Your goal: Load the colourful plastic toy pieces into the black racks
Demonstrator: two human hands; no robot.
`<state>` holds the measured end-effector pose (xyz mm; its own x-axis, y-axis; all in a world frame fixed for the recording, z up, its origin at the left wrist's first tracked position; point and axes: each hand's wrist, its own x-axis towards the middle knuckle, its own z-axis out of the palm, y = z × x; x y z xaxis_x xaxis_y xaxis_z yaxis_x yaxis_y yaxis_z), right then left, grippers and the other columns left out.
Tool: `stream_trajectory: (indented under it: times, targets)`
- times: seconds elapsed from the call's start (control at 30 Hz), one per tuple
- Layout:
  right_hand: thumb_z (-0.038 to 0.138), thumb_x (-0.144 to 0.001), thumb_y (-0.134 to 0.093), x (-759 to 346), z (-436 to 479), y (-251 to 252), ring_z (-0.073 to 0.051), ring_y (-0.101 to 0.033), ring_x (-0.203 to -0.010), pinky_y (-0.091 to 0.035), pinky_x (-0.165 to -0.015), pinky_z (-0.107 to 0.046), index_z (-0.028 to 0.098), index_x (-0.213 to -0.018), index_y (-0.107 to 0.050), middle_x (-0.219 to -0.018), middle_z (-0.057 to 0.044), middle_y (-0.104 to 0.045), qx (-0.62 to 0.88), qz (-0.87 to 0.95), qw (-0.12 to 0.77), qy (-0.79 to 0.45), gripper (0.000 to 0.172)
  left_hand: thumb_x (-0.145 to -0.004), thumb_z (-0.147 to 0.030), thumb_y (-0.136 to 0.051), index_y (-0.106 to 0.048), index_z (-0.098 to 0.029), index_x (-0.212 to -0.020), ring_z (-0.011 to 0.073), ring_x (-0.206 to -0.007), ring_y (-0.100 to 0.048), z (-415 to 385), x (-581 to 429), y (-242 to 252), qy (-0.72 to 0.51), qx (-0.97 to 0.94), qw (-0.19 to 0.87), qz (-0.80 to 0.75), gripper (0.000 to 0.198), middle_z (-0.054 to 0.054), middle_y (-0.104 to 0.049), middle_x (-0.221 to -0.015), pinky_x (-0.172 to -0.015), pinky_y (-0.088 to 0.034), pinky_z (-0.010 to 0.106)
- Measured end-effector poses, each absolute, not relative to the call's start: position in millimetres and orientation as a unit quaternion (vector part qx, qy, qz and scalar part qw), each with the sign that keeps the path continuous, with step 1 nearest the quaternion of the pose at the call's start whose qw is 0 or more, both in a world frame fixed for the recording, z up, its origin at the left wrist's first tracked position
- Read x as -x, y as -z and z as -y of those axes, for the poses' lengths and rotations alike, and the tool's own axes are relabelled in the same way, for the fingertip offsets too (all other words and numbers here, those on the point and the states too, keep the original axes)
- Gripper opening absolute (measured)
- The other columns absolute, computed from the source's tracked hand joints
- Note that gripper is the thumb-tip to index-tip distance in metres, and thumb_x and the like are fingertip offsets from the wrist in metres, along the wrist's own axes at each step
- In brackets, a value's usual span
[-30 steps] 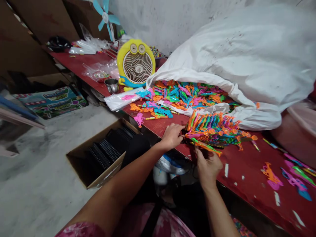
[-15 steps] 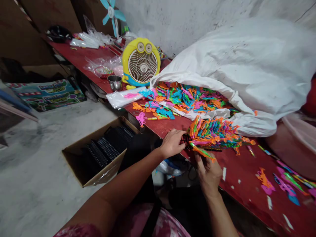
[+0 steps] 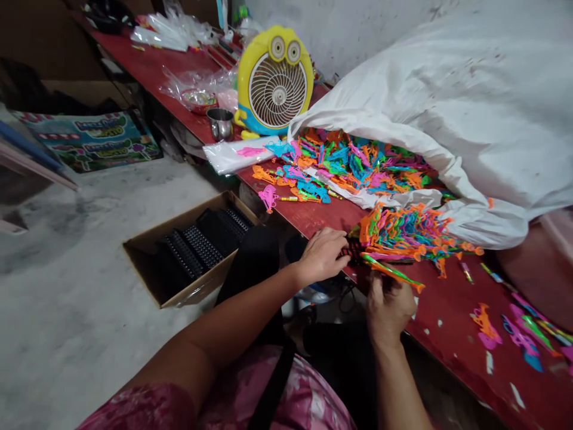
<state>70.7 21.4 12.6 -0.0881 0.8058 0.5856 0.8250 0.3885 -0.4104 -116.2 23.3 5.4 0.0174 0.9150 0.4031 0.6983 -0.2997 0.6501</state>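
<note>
Table: the red table (image 3: 447, 298) is running diagonally past the person's lap, carrying pale scraps and loose coloured pieces at its right end.
Sack: the white sack (image 3: 447, 101) is bulging across the tabletop, its open mouth spilling plastic pieces (image 3: 340, 158) in orange, blue, pink and green.
Carton: the cardboard box (image 3: 215, 280) is standing on the floor to the left, holding black studded panels (image 3: 197, 246).
Fan: the yellow fan (image 3: 277, 89) is standing upright just beyond the sack's mouth.
Rack: the black rack (image 3: 356, 251) is lying at the table's near edge, in front of the sack, bearing dense rows of coloured pieces.
Left hand: the left hand (image 3: 324, 254) is touching the rack's bare end, fingers bent and slightly spread; its grip is not clear.
Right hand: the right hand (image 3: 390, 301) is curling below the rack's near side, fingertips partly hidden, so whether it is pinching anything cannot be told.
Cup: the metal cup (image 3: 221, 124) is standing beside the fan.
Slim piece: a green-and-orange piece (image 3: 396, 273) is slanting just above the right hand.
</note>
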Motion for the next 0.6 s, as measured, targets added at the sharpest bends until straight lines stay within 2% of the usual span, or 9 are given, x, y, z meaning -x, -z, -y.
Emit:
stream_trajectory:
  times: [0.1, 0.23, 0.43, 0.6]
  targets:
    - [0.048, -0.091, -0.051, -70.7, -21.9, -13.4, -0.025, -0.059, -0.072, -0.042, -0.070, -0.036, 0.015, -0.087, -0.070, -0.076, -0.012, -0.066, 0.571, 0.731, 0.370, 0.039, 0.038, -0.087, -0.031, -0.061, -0.063, -0.020, -0.101, 0.0272, -0.121, -0.052, -21.8, 115.5, -5.2, -0.399, -0.701, 0.136, -0.576, 0.018, 0.008, -0.060, -0.132, -0.104, -0.041, 0.044]
    - [0.049, -0.091, -0.048, -72.6, -24.4, -15.0, -0.020, -0.051, -0.060, -0.035, -0.061, -0.032, 0.019, -0.068, -0.062, -0.062, -0.007, -0.057, 0.579, 0.736, 0.348, 0.050, 0.040, -0.088, -0.031, -0.060, -0.062, -0.020, -0.102, 0.0265, -0.120, -0.052, -20.5, 114.7, -5.0, -0.395, -0.701, 0.135, -0.578, 0.018, 0.007, -0.060, -0.132, -0.101, -0.043, 0.044]
    - [0.054, -0.092, -0.041, -70.1, -26.7, -12.6, -0.018, -0.048, -0.056, -0.031, -0.058, -0.030, 0.019, -0.067, -0.058, -0.059, -0.005, -0.055, 0.578, 0.745, 0.320, 0.087, 0.047, -0.088, -0.029, -0.057, -0.062, -0.020, -0.101, 0.0257, -0.119, -0.051, -18.6, 114.6, -6.9, -0.385, -0.705, 0.128, -0.582, 0.017, 0.007, -0.060, -0.131, -0.099, -0.044, 0.042]
    - [0.046, -0.097, -0.037, -56.4, -23.2, -18.2, -0.017, -0.048, -0.057, -0.028, -0.056, -0.030, 0.018, -0.073, -0.060, -0.064, -0.006, -0.056, 0.574, 0.760, 0.268, 0.148, 0.044, -0.084, -0.026, -0.059, -0.063, -0.019, -0.097, 0.0262, -0.113, -0.053, -16.4, 113.4, -12.4, -0.379, -0.709, 0.115, -0.584, 0.015, 0.007, -0.061, -0.128, -0.095, -0.046, 0.041]
